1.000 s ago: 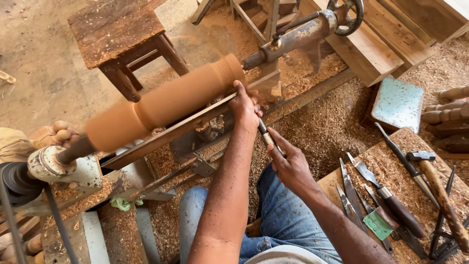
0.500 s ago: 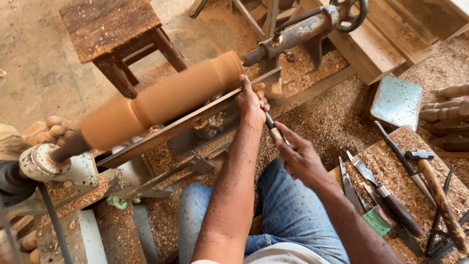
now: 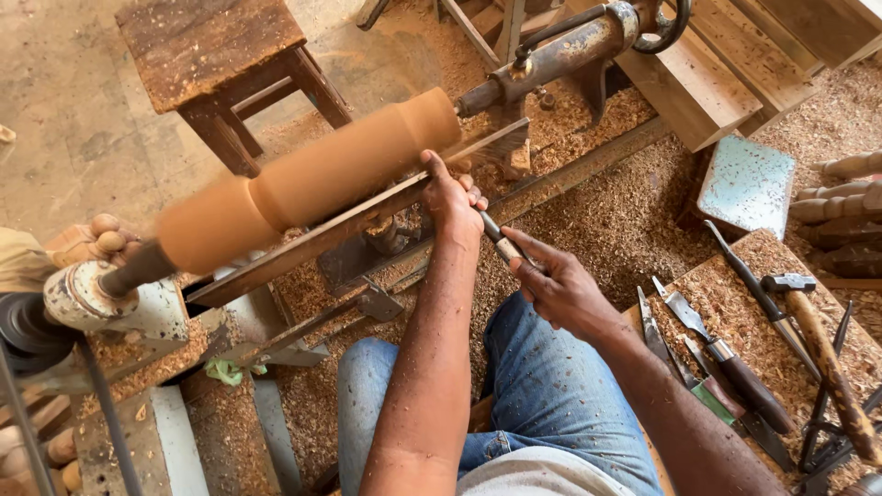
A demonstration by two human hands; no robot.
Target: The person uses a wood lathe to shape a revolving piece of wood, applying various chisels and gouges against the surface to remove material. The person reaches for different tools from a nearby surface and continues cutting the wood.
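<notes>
A long reddish-brown wooden workpiece point(image 3: 312, 184) is mounted between the lathe centres and looks blurred from spinning. My left hand point(image 3: 452, 197) rests on the metal tool rest point(image 3: 340, 230) near the workpiece's right end, pinning a turning chisel point(image 3: 496, 241) there. My right hand point(image 3: 559, 285) grips the chisel's handle end, lower and nearer my body. The chisel's tip is hidden behind my left hand. My knees in blue jeans are below the lathe.
A worn wooden stool point(image 3: 225, 64) stands beyond the lathe. Several chisels point(image 3: 726, 363) and a hammer point(image 3: 822, 354) lie on a sawdust-covered board at right. A pale blue block point(image 3: 746, 184), turned spindles point(image 3: 850, 197) and thick wood shavings surround it. Another person's hand point(image 3: 92, 237) shows at far left.
The view has shifted slightly. My hands keep the chisel against the tool rest at the workpiece's right end, and my right hand has moved a little closer to the lathe.
</notes>
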